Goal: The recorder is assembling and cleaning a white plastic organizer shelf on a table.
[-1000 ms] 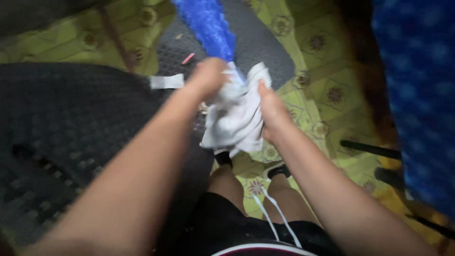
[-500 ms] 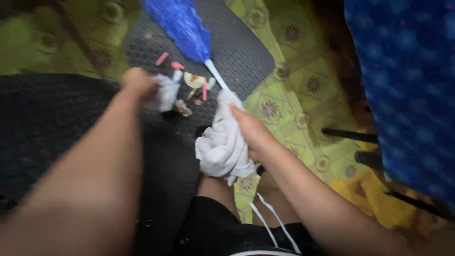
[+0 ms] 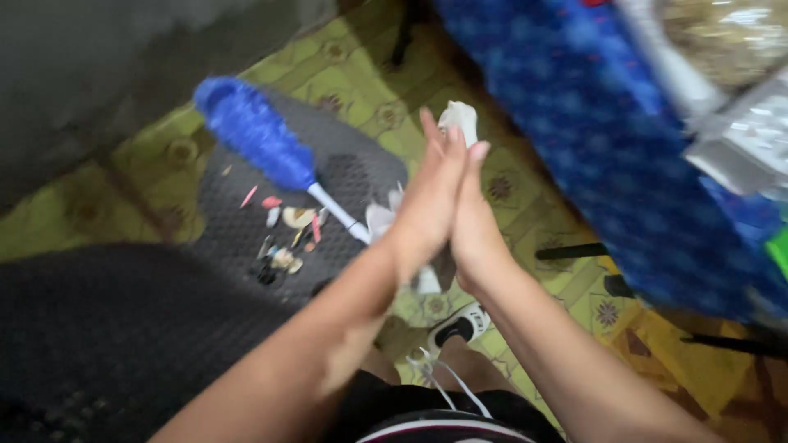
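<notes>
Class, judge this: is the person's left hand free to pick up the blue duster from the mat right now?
Probably not: the left hand is pressed palm to palm against the right hand, squeezing a white cloth, though nothing covers the blue duster.

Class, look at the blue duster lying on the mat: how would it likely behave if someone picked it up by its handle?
The duster would probably feel light: its head looks fluffy and its white handle thin. The head would likely give softly rather than stay stiff. Lying flat on the mat, it seems unlikely to roll far.

The person's arms are bare, with no sleeves. They wear black shorts (image 3: 394, 402) with a white band at the top and a white string (image 3: 447, 385). One shoe (image 3: 460, 326) is black and white.
</notes>
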